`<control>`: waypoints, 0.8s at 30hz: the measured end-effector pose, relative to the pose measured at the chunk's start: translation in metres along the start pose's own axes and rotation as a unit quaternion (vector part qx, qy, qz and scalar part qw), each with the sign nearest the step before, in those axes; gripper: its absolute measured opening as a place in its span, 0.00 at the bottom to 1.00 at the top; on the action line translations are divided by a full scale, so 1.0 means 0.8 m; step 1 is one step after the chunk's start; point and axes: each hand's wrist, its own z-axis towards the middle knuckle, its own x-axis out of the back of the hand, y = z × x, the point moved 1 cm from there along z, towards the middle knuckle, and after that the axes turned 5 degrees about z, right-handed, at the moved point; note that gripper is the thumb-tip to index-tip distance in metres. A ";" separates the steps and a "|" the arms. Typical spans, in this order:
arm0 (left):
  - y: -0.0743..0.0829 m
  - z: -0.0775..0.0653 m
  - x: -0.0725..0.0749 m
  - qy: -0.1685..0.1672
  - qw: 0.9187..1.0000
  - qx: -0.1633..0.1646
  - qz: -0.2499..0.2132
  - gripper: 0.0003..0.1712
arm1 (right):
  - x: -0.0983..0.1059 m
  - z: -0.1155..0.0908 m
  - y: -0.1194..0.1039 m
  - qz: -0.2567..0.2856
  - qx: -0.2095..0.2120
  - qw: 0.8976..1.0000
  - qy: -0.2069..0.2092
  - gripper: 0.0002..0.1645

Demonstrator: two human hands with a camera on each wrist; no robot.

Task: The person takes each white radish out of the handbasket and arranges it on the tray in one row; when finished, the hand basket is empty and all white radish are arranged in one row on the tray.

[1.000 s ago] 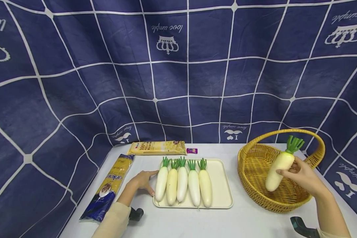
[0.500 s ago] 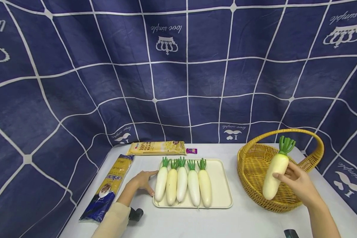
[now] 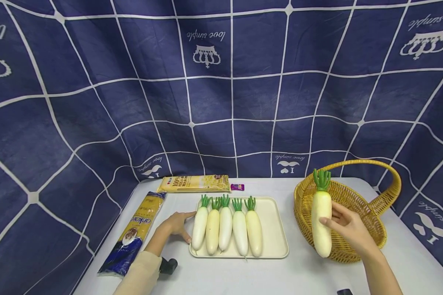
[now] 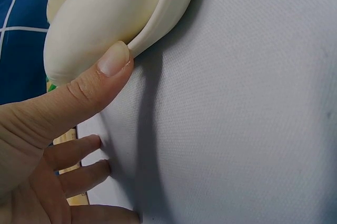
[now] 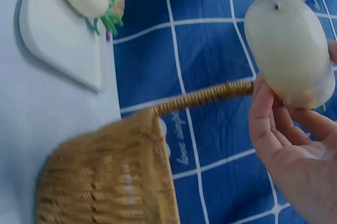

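My right hand [image 3: 348, 227] grips a white radish [image 3: 321, 223] with green stalks, held upright in front of the left side of a wicker basket [image 3: 378, 223]. The right wrist view shows that radish [image 5: 287, 50] from its root end, between thumb and fingers. Several white radishes [image 3: 225, 229] lie side by side on a cream tray [image 3: 273, 229], stalks toward the back. My left hand [image 3: 176, 226] is at the tray's left edge. In the left wrist view its thumb [image 4: 100, 77] touches the rim beside the nearest radish, and the other fingers are spread and hold nothing.
A yellow noodle packet [image 3: 195, 184] and a small purple packet [image 3: 238, 187] lie behind the tray. A blue and gold pasta bag [image 3: 134, 233] lies at the left. The basket's arched handle [image 3: 358, 162] rises above its rim. A blue checked cloth [image 3: 258, 102] hangs behind the table.
My right hand has carried the radish leftward, from over the basket's inside to its left side, and the radish has turned from leaning to upright. My left hand has stayed at the tray.
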 end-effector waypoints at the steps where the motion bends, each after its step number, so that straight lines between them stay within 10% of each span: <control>1: 0.000 0.000 0.000 0.001 1.000 -0.001 0.000 0.59 | -0.004 0.001 0.000 0.005 0.000 1.000 -0.002 0.34; 16: 0.000 0.000 0.000 -0.008 1.000 0.011 0.001 0.60 | -0.058 0.009 0.010 0.058 0.031 0.996 -0.053 0.36; 24: 0.000 0.001 0.000 -0.006 1.000 0.004 0.000 0.59 | -0.091 0.017 0.031 0.022 -0.058 0.994 -0.084 0.37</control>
